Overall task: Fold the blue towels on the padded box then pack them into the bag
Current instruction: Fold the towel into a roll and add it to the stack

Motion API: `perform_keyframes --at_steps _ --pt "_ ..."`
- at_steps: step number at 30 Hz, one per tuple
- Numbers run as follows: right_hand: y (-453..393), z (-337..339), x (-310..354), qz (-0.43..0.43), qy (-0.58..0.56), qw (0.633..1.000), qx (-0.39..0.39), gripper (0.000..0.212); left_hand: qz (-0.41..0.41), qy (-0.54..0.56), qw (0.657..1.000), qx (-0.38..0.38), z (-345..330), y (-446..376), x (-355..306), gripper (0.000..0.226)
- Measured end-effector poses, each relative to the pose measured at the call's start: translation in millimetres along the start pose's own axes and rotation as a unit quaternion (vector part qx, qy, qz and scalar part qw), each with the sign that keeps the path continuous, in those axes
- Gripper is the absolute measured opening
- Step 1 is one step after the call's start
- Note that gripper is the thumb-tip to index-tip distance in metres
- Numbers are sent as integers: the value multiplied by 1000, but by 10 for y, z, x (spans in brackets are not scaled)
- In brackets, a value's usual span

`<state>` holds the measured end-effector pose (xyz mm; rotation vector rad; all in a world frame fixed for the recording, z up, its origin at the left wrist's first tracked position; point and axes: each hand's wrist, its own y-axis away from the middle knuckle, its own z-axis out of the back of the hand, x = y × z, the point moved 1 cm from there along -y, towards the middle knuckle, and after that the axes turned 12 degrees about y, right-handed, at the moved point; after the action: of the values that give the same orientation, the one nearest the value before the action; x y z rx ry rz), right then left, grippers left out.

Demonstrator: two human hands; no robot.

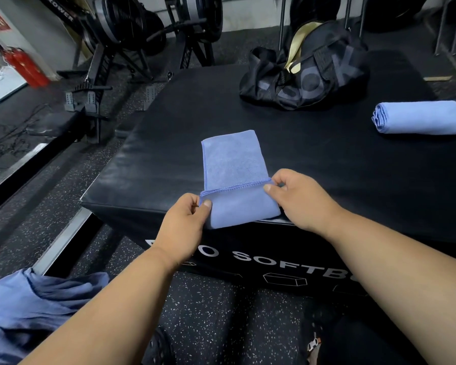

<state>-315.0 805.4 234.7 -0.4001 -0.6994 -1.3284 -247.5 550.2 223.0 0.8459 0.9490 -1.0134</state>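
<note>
Head-view framing takes in a gym floor of dark speckled rubber (203, 306), with rowing machines (121, 30) standing at the back and a red fire extinguisher (24, 65) against the left wall. Filling the middle is the padded box (327, 180), black and smooth-skinned, its flat top serving as the folding surface and its front face lettered in white. At its far side sits the bag (303, 75), black with a tan strap, slumped and seemingly open at the top, probably placed there so finished towels can go straight in. Near the right edge lies a rolled towel (419, 117), already done and well apart from the bag. At the near edge a second blue towel (234, 164) lies flat in a narrow strip, its near end turned over onto itself. The left hand (187, 225) pinches the stitched hem at one corner, and the right hand (298, 196) pinches the opposite corner, both clamped on cloth, likely to keep the fold square. More blue fabric (37, 312) bunches at lower left; whether it is another towel I cannot tell.
</note>
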Motion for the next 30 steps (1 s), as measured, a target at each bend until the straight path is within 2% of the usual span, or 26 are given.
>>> perform_keyframes --at_steps 8,16,23,30 --pt "-45 -89 94 -30 92 994 -51 20 46 -11 998 -28 -24 -106 -49 26" --pt "-47 -103 116 -37 129 988 -73 21 85 -11 996 -26 -30 -130 -98 23" --pt "-29 -52 115 -55 79 994 -46 24 20 59 998 -15 8 -77 -91 41" --pt "-10 -78 154 -53 108 991 -55 18 40 18 999 -25 17 -104 -74 42"
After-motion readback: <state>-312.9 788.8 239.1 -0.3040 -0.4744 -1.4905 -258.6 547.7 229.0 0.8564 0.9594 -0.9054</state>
